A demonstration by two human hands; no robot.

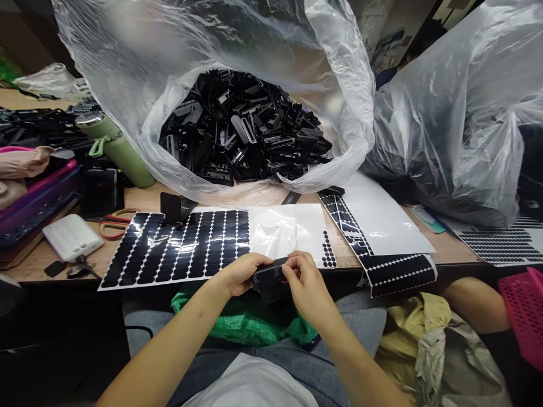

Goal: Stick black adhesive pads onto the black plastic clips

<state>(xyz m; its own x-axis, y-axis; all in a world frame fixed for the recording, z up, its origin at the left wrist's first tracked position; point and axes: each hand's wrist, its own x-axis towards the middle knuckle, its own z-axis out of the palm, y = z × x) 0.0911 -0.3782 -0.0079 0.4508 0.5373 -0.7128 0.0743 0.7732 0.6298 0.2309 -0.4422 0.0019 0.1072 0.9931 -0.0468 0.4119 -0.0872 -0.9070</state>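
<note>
My left hand [244, 273] grips the left end of a small black plastic part [268, 276] just off the table's front edge. At the part's right end, my right hand [303, 277] has its thumb and fingertips pinched together against it; whether a sticker is between them is too small to see. A sheet of black stickers [186, 249] lies on the table behind my hands, its right portion bare white backing with several small black dots [328, 251]. Another black part [176, 208] rests on that sheet's back edge.
A large clear plastic bag [169, 107] full of black plastic parts [246, 130] stands behind the sheet. Left are red-handled scissors [116, 223], a white power bank [73, 237] and a green bottle [116, 150]. More sticker sheets [399, 274] and another bag [441, 124] lie right.
</note>
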